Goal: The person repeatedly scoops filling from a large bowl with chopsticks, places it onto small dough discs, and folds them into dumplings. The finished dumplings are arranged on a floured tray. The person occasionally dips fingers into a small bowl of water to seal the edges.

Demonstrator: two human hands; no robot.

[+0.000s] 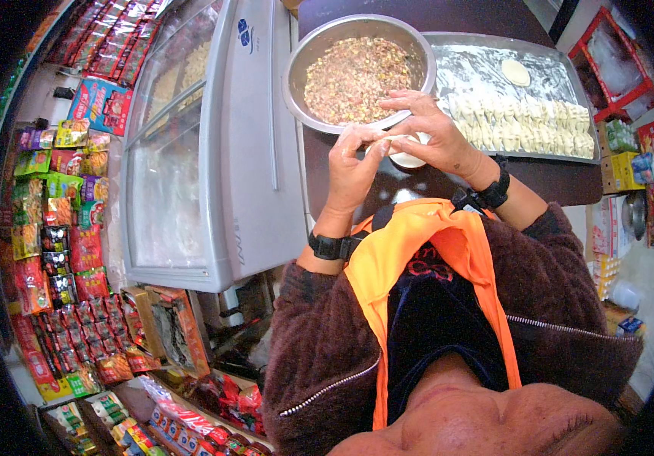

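Observation:
Between them, my left hand (355, 162) and my right hand (438, 137) pinch a pale dough wrapper (394, 138) at its edges, largely covered by the fingers. Just beneath my right fingers are round white pieces (409, 158), partly hidden, which look like more wrappers. A steel bowl (293, 94) of minced filling (358, 77) with yellow bits stands beyond my hands. To the right, a floured metal tray (452, 57) carries rows of folded dumplings (524, 128). One flat round wrapper (516, 73) lies apart from them on the tray.
A chest freezer (258, 125) with a glass lid stands left of the dark table (355, 176). Packaged foods (64, 228) fill the far left side. A red-framed rack (615, 62) and boxes (621, 171) stand at the right. An orange apron (381, 262) covers my chest.

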